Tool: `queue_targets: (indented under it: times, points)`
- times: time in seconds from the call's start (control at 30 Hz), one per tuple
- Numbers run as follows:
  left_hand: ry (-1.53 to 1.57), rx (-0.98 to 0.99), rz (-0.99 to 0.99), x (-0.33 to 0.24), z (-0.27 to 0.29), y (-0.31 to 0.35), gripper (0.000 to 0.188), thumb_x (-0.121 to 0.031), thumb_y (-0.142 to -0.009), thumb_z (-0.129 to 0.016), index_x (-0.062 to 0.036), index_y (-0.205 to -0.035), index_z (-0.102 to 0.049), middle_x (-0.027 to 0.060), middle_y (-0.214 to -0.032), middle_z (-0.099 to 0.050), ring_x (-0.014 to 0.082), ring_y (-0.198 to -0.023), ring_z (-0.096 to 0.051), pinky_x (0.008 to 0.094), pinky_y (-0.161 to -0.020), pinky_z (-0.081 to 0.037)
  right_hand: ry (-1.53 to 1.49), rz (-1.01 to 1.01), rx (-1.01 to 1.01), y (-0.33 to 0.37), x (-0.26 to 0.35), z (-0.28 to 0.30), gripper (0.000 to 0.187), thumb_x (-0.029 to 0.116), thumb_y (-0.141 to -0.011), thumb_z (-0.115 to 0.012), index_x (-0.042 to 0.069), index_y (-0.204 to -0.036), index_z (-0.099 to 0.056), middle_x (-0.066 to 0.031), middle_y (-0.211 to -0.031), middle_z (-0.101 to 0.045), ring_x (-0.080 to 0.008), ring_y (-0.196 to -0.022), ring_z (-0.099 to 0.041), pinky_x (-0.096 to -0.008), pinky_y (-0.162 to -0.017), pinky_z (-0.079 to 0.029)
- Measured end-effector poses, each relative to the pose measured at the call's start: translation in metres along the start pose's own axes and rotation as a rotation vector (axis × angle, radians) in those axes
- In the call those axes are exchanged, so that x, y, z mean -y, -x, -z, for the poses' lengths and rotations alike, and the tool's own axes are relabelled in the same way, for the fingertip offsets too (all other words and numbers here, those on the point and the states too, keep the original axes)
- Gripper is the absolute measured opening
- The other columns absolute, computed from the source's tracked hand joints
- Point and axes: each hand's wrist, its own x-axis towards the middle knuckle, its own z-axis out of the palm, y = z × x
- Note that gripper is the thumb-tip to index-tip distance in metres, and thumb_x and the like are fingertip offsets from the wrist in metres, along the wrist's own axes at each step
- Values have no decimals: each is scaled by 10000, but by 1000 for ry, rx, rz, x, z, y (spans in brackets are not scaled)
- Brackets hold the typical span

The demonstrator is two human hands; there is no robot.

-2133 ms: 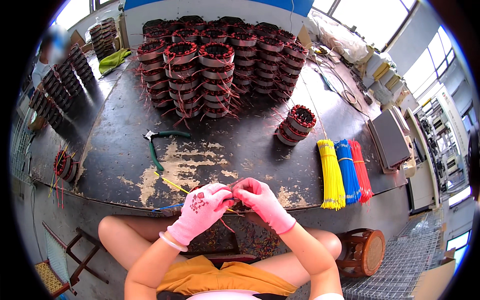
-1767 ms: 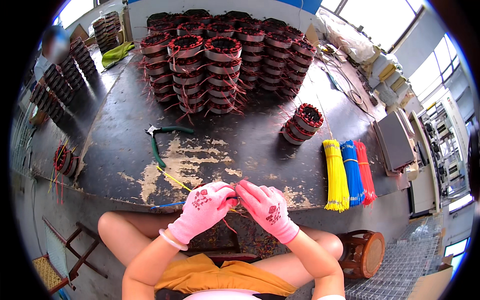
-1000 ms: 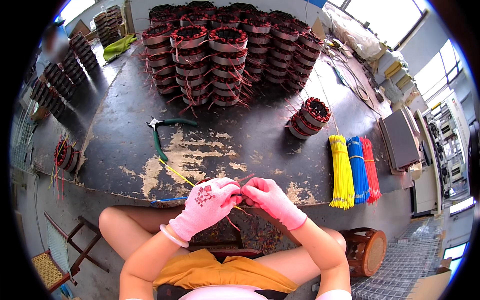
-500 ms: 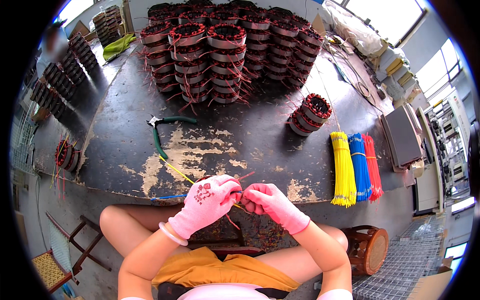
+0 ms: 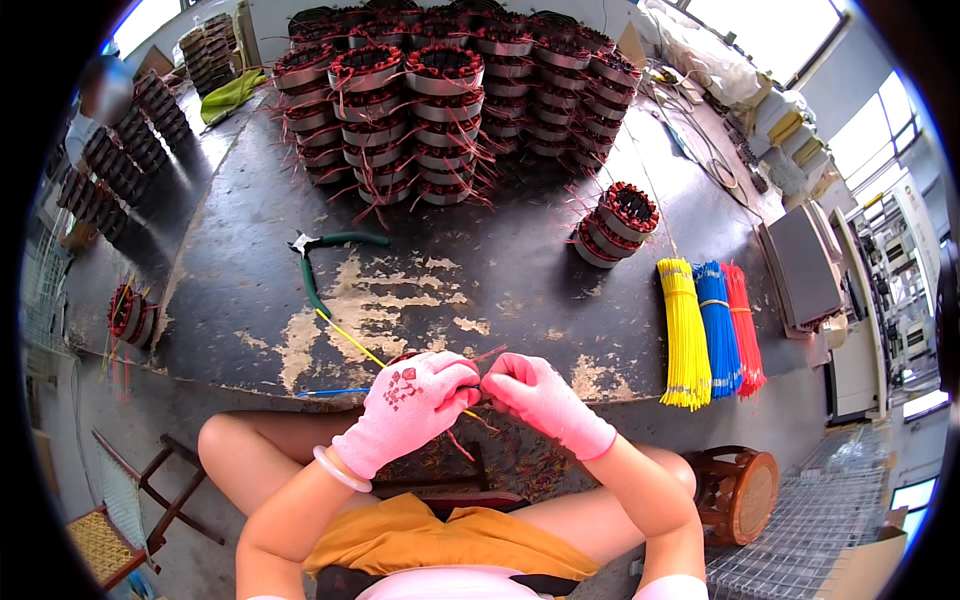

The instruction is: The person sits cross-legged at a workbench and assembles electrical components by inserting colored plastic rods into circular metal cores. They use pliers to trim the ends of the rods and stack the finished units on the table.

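Note:
Both my hands wear pink gloves and meet at the table's near edge. My left hand (image 5: 412,405) is closed over a wound motor stator, mostly hidden beneath the palm; a sliver of its dark red rim shows above the knuckles. From under this hand a yellow wire (image 5: 350,338) and a blue wire (image 5: 335,393) stick out leftward. Thin red leads (image 5: 490,354) poke out between the hands, and another hangs below. Close against the left fingertips, my right hand (image 5: 545,402) pinches a wire end, largely hidden by its fingers.
Green-handled cutters (image 5: 312,270) lie open beyond my left hand. Stacked stators (image 5: 445,120) fill the table's back; a short stack (image 5: 618,225) stands right. Yellow (image 5: 684,335), blue (image 5: 718,330) and red wire bundles (image 5: 742,330) lie at right. Another wired stator (image 5: 130,313) sits far left.
My right hand has turned slightly, with its fingers drawn closer together at the wire. The left hand keeps its hold on the stator. The whole view has shifted a little.

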Motion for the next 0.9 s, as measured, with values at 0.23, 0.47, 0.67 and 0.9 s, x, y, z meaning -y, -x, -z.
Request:
queue_targets:
  times: [0.23,0.47,0.67,0.9]
  points:
    - [3,-5,13,2,-2,2,117,-139,-856,-690,-96,-964,-701,61,-1023,-711,298,-909,-683,403,-798,-556,1159,862,-440,20,-1,-6,403,270,-791,-803,131,-1139,-655,-26,-1070,-677,-218,-887,-661,-381,-755,-518]
    - [10,-6,-12,1,1,2,123,-120,-847,-700,-105,-968,-693,52,-1021,-712,291,-903,-686,399,-784,-558,-238,-126,120,12,0,-2,248,223,-1022,-566,3,-996,-675,-5,-833,-679,-62,-766,-618,-244,-670,-500]
    - [15,-4,-28,1,3,3,115,-110,-847,-700,-112,-961,-689,37,-994,-713,280,-889,-687,395,-769,-558,514,337,-245,43,11,16,176,181,-956,-617,27,-927,-698,-120,-754,-683,-221,-674,-668,-337,-641,-516]
    - [3,-4,-22,2,3,3,100,-124,-858,-702,-109,-956,-689,43,-993,-704,291,-881,-679,401,-772,-550,1225,689,-355,34,-9,5,255,355,-791,-808,135,-828,-685,-45,-758,-639,-249,-687,-652,-396,-624,-512]
